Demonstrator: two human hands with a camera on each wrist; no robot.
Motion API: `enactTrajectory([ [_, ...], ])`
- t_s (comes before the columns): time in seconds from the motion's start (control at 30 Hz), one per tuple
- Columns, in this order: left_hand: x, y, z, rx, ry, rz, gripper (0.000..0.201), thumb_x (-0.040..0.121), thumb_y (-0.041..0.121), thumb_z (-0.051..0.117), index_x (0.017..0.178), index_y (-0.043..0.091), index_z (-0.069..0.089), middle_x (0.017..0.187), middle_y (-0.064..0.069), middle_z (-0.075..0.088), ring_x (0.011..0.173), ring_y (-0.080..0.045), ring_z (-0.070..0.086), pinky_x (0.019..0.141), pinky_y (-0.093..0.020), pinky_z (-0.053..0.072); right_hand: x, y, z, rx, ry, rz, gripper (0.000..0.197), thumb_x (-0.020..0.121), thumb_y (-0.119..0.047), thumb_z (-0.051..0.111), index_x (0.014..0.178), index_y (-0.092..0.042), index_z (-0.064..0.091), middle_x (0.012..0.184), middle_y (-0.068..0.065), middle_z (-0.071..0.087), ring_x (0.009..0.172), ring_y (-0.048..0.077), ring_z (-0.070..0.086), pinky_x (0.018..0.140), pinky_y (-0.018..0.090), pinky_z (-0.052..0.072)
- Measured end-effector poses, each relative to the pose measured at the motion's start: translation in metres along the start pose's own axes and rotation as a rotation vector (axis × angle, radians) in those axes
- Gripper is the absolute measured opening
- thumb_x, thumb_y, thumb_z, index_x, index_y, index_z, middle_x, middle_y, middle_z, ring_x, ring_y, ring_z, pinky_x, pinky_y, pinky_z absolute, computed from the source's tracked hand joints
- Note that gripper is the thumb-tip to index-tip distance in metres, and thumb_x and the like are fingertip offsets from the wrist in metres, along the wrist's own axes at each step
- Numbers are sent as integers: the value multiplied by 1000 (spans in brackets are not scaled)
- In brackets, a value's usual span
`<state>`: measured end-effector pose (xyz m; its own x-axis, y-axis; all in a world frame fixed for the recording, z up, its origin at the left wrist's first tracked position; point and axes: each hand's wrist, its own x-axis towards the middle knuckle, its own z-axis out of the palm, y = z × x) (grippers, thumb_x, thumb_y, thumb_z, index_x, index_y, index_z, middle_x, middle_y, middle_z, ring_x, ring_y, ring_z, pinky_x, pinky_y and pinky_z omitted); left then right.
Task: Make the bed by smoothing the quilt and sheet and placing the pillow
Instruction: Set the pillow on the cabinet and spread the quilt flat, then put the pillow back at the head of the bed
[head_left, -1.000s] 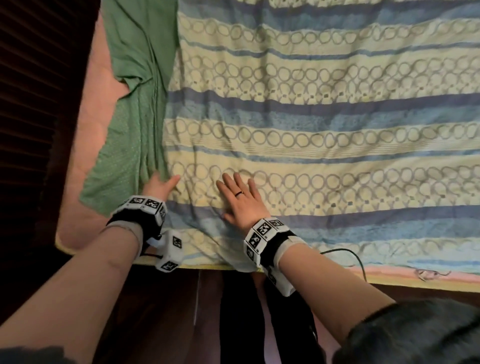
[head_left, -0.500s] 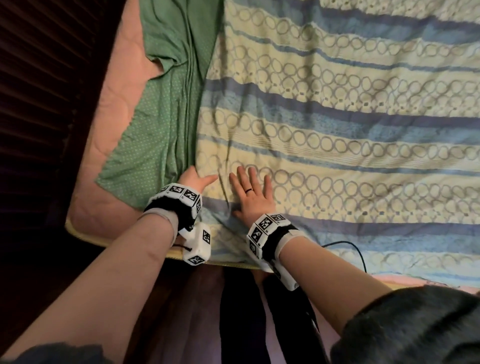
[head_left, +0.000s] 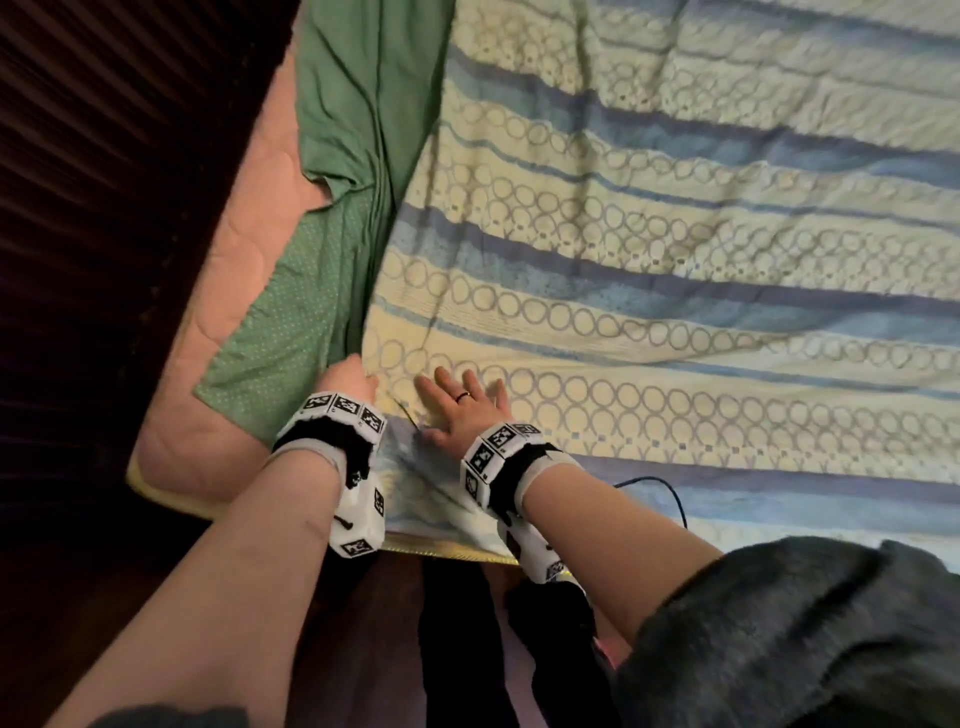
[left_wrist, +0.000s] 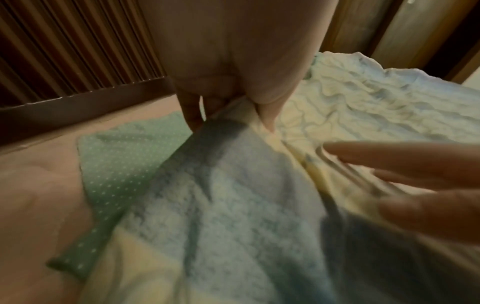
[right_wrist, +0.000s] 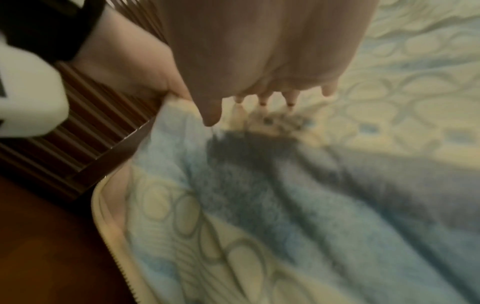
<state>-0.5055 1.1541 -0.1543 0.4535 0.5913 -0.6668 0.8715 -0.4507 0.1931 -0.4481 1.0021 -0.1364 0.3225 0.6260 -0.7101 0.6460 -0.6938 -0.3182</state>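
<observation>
A cream and blue striped quilt (head_left: 675, 312) with ring patterns covers most of the bed. A green dotted sheet (head_left: 291, 332) sticks out from under its left edge. My left hand (head_left: 347, 382) is at that edge near the bed's front corner. In the left wrist view its thumb and fingers (left_wrist: 192, 117) pinch the quilt's edge (left_wrist: 233, 205). Close to its right, my right hand (head_left: 462, 405) lies flat on the quilt with fingers spread, and its fingertips (right_wrist: 289, 102) press the fabric (right_wrist: 311, 205). No pillow is in view.
A pink mattress pad (head_left: 228, 291) lies bare along the bed's left side, bordered by a dark slatted panel (head_left: 104, 208). A black cable (head_left: 660, 488) loops on the quilt near the front edge. Dark floor and my legs are below the bed's edge.
Both hands have slid toward the quilt's left edge and drawn closer together. The left hand's thumb, earlier spread on the quilt, now closes on the edge. My view has swung left.
</observation>
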Motion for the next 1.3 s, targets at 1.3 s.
enactTrajectory([
  [1.3, -593, -157, -66, -162, 561, -599, 75, 90, 18, 56, 150, 32, 14, 158, -14, 8, 140, -42, 25, 115, -47, 25, -410, -266, 32, 1, 214, -866, 65, 93, -13, 48, 150, -22, 15, 158, 11, 9, 118, 39, 52, 93, 37, 43],
])
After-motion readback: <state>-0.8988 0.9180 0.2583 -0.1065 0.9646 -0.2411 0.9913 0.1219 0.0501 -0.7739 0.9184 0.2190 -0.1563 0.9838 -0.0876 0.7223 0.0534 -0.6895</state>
